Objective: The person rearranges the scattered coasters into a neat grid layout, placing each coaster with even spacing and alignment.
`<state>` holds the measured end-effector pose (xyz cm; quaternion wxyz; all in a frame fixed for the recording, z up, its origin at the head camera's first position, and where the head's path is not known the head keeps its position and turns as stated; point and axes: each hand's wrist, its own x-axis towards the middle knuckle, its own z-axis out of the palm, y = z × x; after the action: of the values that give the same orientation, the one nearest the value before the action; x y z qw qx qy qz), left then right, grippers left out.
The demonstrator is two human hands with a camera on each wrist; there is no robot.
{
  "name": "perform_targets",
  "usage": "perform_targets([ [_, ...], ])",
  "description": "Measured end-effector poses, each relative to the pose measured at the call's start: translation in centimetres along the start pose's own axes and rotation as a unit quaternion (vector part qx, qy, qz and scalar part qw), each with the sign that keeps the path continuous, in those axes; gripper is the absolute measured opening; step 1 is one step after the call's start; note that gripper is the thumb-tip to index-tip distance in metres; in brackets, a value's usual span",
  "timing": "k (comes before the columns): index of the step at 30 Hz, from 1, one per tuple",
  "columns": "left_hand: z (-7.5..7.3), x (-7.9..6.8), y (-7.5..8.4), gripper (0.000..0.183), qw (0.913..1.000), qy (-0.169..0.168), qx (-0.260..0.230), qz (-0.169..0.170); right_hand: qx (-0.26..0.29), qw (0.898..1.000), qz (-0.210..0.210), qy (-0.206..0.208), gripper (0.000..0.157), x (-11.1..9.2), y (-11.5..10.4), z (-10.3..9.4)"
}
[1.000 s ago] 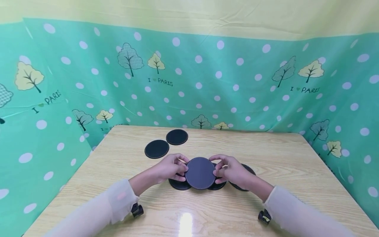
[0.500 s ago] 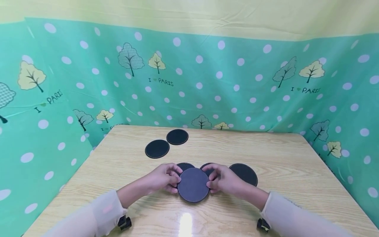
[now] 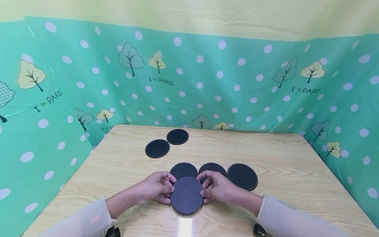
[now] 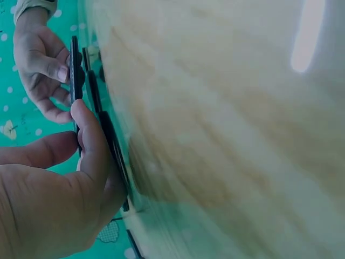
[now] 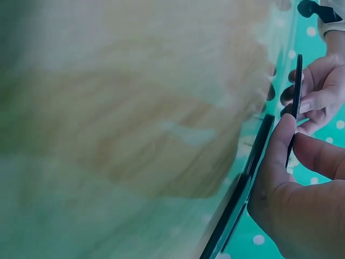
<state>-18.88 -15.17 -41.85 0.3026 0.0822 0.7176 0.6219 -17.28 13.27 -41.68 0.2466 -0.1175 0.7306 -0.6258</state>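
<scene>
A round slate-grey leather-like disc (image 3: pixel 187 195), pinched at opposite edges by the left hand (image 3: pixel 161 187) and the right hand (image 3: pixel 215 187), is held near three flat black discs (image 3: pixel 242 176) and above the pale wood-grain table (image 3: pixel 266 148), a two-handed hold seemingly the step, even pressure called for next

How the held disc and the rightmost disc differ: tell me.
The held disc is pinched by the left hand and right hand; no hand holds the rightmost disc. The held disc is raised off the table; the rightmost disc lies on it. The held disc looks purple-grey; the rightmost disc black. Both are round.
</scene>
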Motion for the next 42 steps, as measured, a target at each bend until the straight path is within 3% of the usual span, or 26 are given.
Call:
perform_targets([
  [13, -0.2, -1.8, -1.0, 0.034, 0.9998, -0.003, 0.018, -0.008, 0.013, 1.000, 0.019, -0.012, 0.055, -0.7, 0.2, 2.5],
  [27, 0.3, -2.6, -0.7, 0.031, 0.9974, 0.008, 0.070, -0.015, -0.066, 0.998, 0.007, -0.005, 0.064, -0.7, -0.2, 3.9],
  [42, 1.2, -2.5, -0.3, 0.027, 0.9904, 0.038, 0.131, -0.021, -0.119, 0.993, 0.023, -0.002, 0.062, -0.5, -0.7, 4.5],
])
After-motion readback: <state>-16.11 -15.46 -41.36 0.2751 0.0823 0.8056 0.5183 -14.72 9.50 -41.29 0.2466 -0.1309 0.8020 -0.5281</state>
